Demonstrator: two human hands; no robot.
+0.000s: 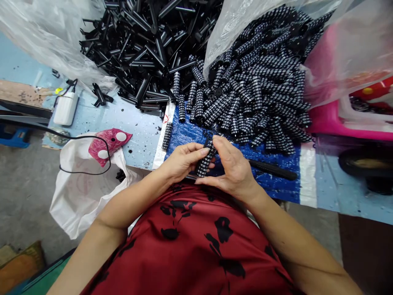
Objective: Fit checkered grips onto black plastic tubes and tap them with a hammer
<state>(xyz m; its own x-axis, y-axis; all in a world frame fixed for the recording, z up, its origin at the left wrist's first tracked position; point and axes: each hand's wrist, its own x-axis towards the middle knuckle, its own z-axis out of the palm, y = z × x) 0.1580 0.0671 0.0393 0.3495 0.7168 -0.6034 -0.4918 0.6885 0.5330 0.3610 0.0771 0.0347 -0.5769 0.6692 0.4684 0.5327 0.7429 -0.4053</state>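
Clear bag (37,37) spilling plain black tubes (147,45); second bag (245,24) spilling white-patterned sleeves (260,90) onto blue sheet (184,135). One patterned sleeve (206,159) pinched between left hand (181,162) and right hand (231,168) at table edge, just above lap; long axis tilted, upper end pointing away toward pile, lower end toward body.

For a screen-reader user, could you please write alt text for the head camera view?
Both hands, left hand and right hand, hold a black patterned sleeve over a blue tarp. Behind lie a pile of patterned sleeves and a heap of plain black tubes.
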